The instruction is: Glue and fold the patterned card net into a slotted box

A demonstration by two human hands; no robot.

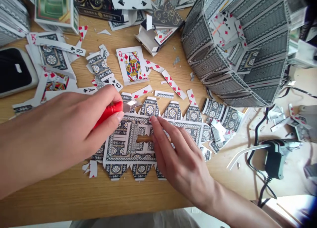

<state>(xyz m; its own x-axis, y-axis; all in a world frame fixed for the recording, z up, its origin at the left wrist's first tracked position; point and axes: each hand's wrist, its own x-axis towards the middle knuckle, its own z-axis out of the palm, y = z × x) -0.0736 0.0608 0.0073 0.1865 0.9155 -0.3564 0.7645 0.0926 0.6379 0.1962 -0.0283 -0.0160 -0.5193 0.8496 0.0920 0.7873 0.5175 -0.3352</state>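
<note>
My left hand (74, 122) is closed round a red-handled cutter (109, 114), whose short shiny blade points right, at the upper edge of a panel built from playing cards (119, 158). Card flaps with clipped corners stick out along the panel's long sides. My right hand (178, 152) has its fingers together, fingertips pinching at the panel's upper edge near a flap (150, 109). A brown strip shows in the panel beside these fingers; I cannot tell whether it is a stick or bare desk. Part of the panel is hidden under the right hand.
A large open container of cards (208, 53) stands at the upper right. Card boxes (99, 5) and a queen card (132, 65) lie behind the panel among scraps. A phone (16, 71) is at the left, a black device with cables (274, 158) at the right.
</note>
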